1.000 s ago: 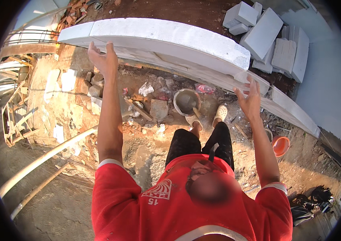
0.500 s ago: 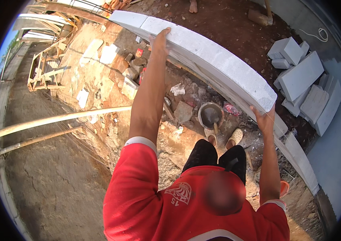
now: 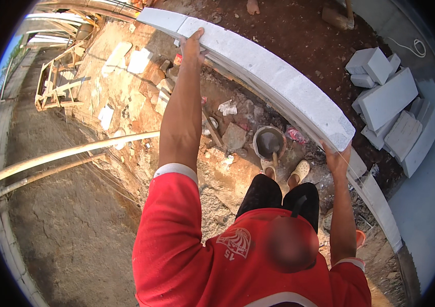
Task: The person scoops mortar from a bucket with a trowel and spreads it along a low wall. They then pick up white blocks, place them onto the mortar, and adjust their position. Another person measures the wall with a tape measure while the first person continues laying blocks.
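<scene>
A long white lightweight concrete block (image 3: 274, 69) lies along the top of a wall, its left end against another white block (image 3: 162, 19). My left hand (image 3: 192, 47) is closed on the near upper edge close to that joint, thumb over the top and the other fingers partly hidden against the side. At the right end, my right hand (image 3: 337, 159) grips the block's lower corner, with its fingers partly hidden. A thin string runs by my right hand. Lower white blocks (image 3: 378, 204) continue the wall to the right.
Below my arms stands a bucket of grey mortar (image 3: 269, 143) with a handled tool in it, near my feet in cream clogs (image 3: 302, 170). White blocks (image 3: 386, 100) are piled across the wall. A bamboo pole (image 3: 74, 154) and a wooden frame (image 3: 56, 84) are at left.
My left hand has slid left along the block, nearer the joint. My right hand stays at the right end. The view has shifted slightly.
</scene>
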A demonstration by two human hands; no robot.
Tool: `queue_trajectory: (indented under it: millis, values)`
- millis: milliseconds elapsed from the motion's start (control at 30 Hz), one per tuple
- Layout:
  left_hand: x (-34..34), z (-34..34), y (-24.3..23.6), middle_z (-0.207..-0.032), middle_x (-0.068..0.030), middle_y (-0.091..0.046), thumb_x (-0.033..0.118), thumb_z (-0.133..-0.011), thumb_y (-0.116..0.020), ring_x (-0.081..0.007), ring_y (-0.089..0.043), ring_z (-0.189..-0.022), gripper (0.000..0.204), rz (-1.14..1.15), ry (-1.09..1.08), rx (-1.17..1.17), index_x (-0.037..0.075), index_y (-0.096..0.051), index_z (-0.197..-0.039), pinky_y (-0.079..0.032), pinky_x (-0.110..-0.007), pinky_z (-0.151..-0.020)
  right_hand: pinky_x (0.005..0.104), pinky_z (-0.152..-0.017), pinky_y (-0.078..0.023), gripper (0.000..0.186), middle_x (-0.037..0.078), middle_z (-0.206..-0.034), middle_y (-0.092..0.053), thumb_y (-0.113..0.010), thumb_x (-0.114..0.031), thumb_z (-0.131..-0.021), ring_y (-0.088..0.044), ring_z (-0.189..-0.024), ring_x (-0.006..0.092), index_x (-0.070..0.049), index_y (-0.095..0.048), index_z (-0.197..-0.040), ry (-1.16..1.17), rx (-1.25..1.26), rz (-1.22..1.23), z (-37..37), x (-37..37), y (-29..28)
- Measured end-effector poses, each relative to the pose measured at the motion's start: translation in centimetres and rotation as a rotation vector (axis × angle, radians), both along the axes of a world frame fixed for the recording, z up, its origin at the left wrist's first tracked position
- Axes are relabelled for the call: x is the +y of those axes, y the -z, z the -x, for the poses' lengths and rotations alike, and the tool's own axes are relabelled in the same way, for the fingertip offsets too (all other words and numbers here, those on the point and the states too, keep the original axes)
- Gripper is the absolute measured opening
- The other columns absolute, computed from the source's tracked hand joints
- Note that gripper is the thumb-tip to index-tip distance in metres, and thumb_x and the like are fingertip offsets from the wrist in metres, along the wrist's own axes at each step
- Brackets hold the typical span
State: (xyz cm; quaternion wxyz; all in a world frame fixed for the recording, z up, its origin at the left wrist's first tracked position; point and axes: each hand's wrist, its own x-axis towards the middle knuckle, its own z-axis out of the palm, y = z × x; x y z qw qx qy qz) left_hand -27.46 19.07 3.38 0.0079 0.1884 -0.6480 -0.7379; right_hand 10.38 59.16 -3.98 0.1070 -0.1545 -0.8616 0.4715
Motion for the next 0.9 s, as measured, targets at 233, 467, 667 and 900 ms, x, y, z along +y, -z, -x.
queue_trajectory:
  millis: [233,467,667,900]
  values:
    - [0.0,-0.6,-0.6,-0.13,-0.0116,-0.061,0.015,-0.09,-0.075,-0.0377,-0.062,-0.117,0.063,0.035,-0.018,0.027,0.016,-0.041,-0.142,-0.048,-0.071,-0.089,0.0416,-0.103,-0.047,0.076,0.021,-0.128,-0.064,-0.09,-0.023,-0.079,-0.062,-0.119,0.0328,0.003,-0.049,-0.138,0.011,-0.033,-0.01,-0.2,0.0,0.7]
    - [-0.2,-1.1,-1.0,-0.137,-0.0101,-0.058,0.018,-0.086,-0.078,-0.0392,-0.057,-0.125,0.075,0.036,-0.007,0.024,0.022,-0.035,-0.147,-0.039,-0.075,-0.097,0.0445,-0.102,-0.048,0.076,0.022,-0.128,-0.064,-0.091,-0.027,-0.078,-0.062,-0.118,0.039,0.003,-0.052,-0.135,-0.026,0.015,-0.058,0.2,0.0,-0.4]
    - [-1.8,0.5,0.3,-0.138,-0.0131,-0.055,0.019,-0.086,-0.08,-0.0404,-0.054,-0.127,0.071,0.05,0.088,-0.008,0.018,-0.037,-0.143,-0.049,-0.067,-0.089,0.0454,-0.1,-0.05,0.074,0.023,-0.125,-0.066,-0.092,-0.035,-0.075,-0.064,-0.117,0.0401,0.001,-0.059,-0.131,-0.015,-0.137,0.011,0.5,0.4,-1.0]
    - [-3.0,1.5,1.1,-0.14,-0.0196,-0.05,0.02,-0.086,-0.081,-0.0453,-0.047,-0.132,0.071,0.056,0.1,-0.015,0.014,-0.038,-0.142,-0.052,-0.066,-0.089,0.0442,-0.097,-0.053,0.059,0.02,-0.119,-0.071,-0.089,-0.035,-0.078,-0.067,-0.111,0.0368,-0.002,-0.068,-0.122,-0.018,-0.067,-0.026,0.5,0.3,1.4]
